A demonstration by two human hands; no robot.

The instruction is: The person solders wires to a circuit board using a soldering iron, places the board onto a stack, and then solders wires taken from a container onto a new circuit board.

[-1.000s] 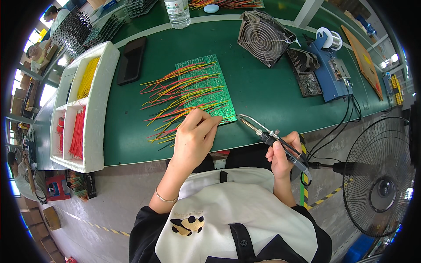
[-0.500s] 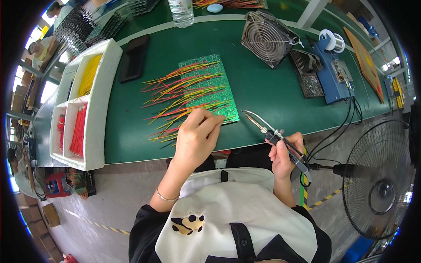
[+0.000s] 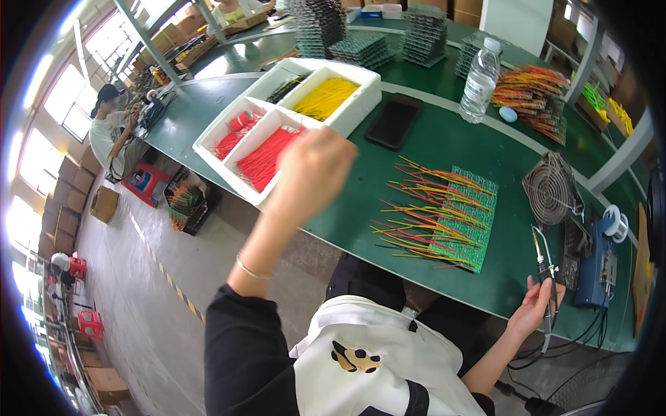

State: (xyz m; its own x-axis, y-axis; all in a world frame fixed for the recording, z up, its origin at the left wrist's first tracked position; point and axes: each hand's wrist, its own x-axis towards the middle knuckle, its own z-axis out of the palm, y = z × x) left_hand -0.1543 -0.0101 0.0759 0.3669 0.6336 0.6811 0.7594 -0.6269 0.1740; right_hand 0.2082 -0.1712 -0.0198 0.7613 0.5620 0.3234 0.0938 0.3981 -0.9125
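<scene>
My left hand (image 3: 318, 166) is over the right edge of a white foam box (image 3: 369, 107), beside the compartment of red wires (image 3: 260, 163). Motion blurs its fingers, so whether they hold anything is not clear. My right hand (image 3: 528, 310) grips a soldering iron (image 3: 543, 270) with a thin curved feed tube, its tip pointing up and away from me. Between the hands a green circuit board panel (image 3: 480, 239) lies on the table. Rows of red, yellow and black wires (image 3: 409, 225) stick out from its left side.
Yellow wires (image 3: 326, 98) and dark wires (image 3: 286, 89) fill other box compartments. A black phone (image 3: 394, 122), a water bottle (image 3: 480, 83) and a wired board stack (image 3: 534, 97) stand farther back. At right are a small fan (image 3: 553, 187) and a blue solder feeder (image 3: 595, 270). Another person (image 3: 107, 132) sits far left.
My left hand has left the circuit board and moved left to the foam box. The view has turned left. The soldering iron stays in my right hand, now more upright and farther from the board.
</scene>
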